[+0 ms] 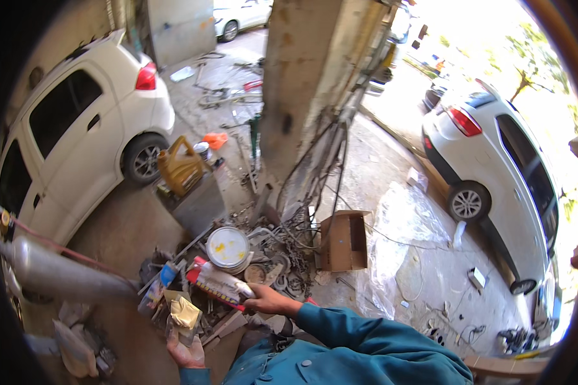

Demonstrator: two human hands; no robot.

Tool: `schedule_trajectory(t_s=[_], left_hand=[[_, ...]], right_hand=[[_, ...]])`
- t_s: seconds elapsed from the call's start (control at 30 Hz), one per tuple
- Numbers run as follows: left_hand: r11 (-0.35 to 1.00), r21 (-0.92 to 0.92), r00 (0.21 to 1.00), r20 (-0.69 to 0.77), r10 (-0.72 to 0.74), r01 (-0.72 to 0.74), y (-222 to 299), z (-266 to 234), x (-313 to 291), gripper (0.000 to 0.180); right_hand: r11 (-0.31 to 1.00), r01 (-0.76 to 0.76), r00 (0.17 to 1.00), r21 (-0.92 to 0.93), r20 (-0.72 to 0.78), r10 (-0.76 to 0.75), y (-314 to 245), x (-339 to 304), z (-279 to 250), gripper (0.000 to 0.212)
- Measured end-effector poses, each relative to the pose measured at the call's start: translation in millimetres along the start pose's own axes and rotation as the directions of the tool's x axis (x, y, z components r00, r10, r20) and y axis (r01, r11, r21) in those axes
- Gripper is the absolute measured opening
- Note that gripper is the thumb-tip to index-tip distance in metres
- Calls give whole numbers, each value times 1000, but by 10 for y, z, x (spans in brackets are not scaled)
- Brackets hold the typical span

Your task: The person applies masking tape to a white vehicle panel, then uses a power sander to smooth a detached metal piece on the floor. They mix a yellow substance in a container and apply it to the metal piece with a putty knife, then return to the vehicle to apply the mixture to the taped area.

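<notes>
My left hand (pixel 186 353) grasps the near edge of a gold packet (pixel 185 312), held low before me, while my right hand (pixel 268 300) is closed on the near end of a red-and-white box (pixel 215 285); exactly where every fingertip presses, I cannot tell. Good handling, I judge, calls for a light pinch on the packet and a firmer grip on the longer box, so neither slips into the metal scrap (pixel 297 262). Just beyond the box sits a white bucket (pixel 227 247), its yellow-smeared lid hiding the contents. Farther out, a gold jug (pixel 181 168) conceals its fill; right of the scrap, an open cardboard box (pixel 341 242) has a shaded, unreadable interior.
</notes>
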State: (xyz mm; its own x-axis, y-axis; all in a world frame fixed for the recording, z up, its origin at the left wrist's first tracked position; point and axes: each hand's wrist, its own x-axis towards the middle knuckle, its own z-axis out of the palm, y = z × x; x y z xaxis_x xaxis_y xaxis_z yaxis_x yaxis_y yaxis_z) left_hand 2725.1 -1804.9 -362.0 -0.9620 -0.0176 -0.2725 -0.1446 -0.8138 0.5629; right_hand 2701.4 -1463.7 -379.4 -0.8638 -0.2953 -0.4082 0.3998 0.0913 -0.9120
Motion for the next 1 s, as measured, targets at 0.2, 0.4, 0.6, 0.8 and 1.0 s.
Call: schedule_trajectory(t_s=[0.2, 0.4, 0.6, 0.8, 1.0], left_hand=[[976, 103, 968, 142, -205, 192, -739, 812, -156, 49], [899, 160, 876, 213, -434, 407, -1659, 1223, -606, 45], [823, 201, 816, 140, -561, 531, -2152, 1625, -1072, 44], [776, 337, 782, 151, -604, 534, -2274, 1724, -1066, 30], [764, 365, 793, 100, -601, 533, -2203, 1649, -1058, 28]], right_hand=[[877, 192, 928, 440, -373, -16, 697, -1415, -700, 41], [967, 122, 770, 223, -637, 50, 1156, -2657, -771, 44], [983, 85, 646, 161, -760, 69, 813, -3380, -535, 43], [976, 213, 629, 46, -771, -101, 546, -3525, -427, 37], [979, 202, 708, 13, -692, -137, 235, -3456, -223, 33]])
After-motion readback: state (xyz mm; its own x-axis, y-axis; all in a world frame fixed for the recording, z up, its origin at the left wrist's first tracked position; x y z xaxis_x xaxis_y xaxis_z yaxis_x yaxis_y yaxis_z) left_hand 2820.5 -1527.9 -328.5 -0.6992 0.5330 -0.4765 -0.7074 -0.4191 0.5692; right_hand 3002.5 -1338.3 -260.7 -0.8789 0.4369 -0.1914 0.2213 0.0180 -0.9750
